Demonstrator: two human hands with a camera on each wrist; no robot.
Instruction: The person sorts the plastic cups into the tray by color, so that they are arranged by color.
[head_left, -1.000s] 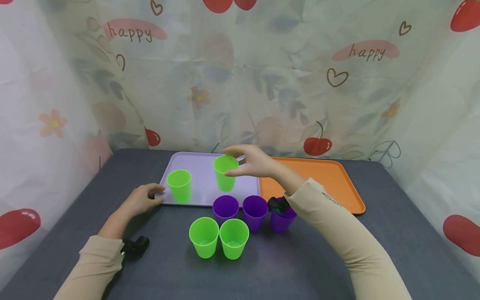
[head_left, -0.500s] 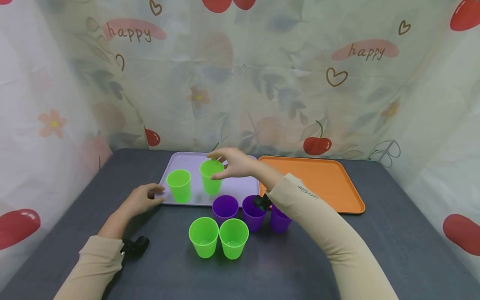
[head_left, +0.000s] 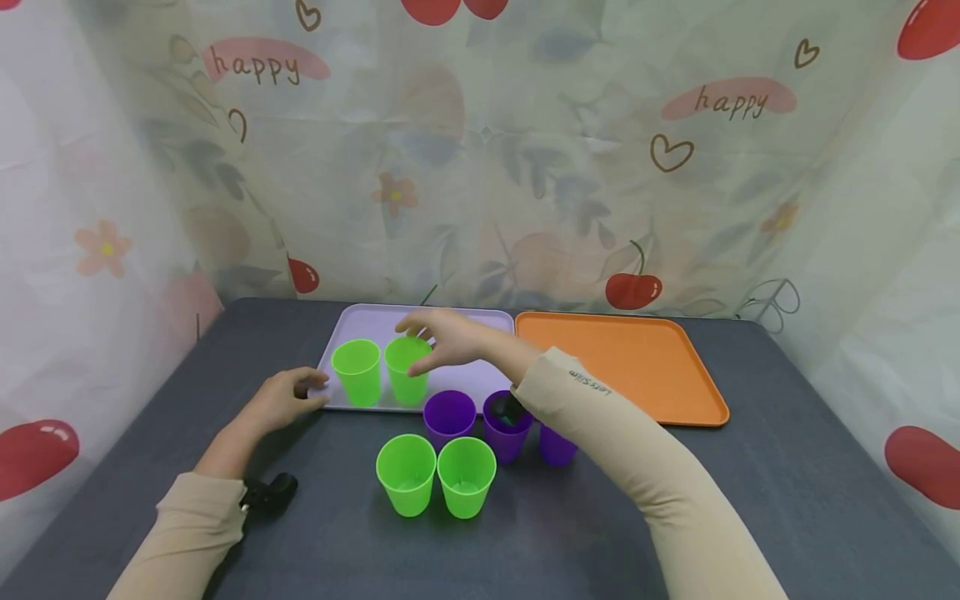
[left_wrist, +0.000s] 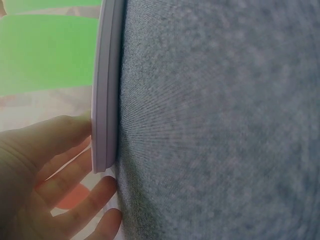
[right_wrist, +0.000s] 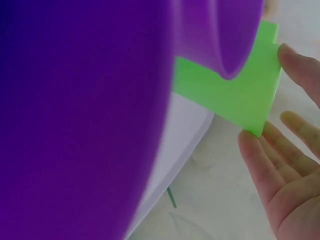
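In the head view my right hand holds a green cup across its rim, thumb at the front and fingers behind. The right wrist view shows the thumb and fingertips at opposite sides of this green cup. The cup is upright over the lilac tray, just right of another green cup. My left hand rests at the tray's front left corner, fingers loosely bent. In the left wrist view its thumb touches the tray rim, with the other fingers around the corner.
Three purple cups stand in a row before the trays, the rightmost partly hidden by my right sleeve. Two green cups stand nearer me on the dark table. An orange tray lies right of the lilac one. A printed curtain hangs behind.
My right hand has carried the green cup leftward and down over the lilac tray, up beside the other green cup. My left hand has stayed at the tray corner.
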